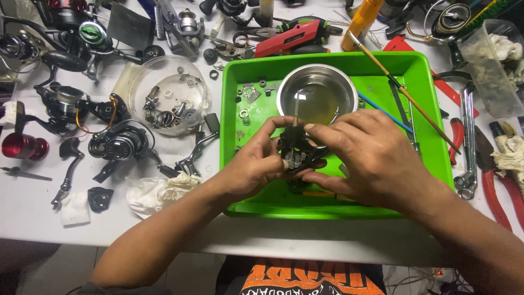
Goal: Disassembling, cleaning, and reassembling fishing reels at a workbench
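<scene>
Both hands hold a black fishing reel body [295, 150] with a thin metal shaft sticking up, over a bright green tray [426, 71]. My left hand [256, 164] grips it from the left with thumb and fingers. My right hand [363, 155] covers its right side, fingertips on top. Behind the reel in the tray stands a steel bowl [317, 93] with yellowish liquid. Small metal parts [248, 98] lie in the tray's left part.
On the white table left of the tray lie a round clear dish of small parts [169, 98], several black reels [117, 145] and crumpled tissue [158, 191]. Pliers and wrenches [469, 142] lie to the right. A thin brush [404, 90] crosses the tray. A red tool [292, 35] lies behind.
</scene>
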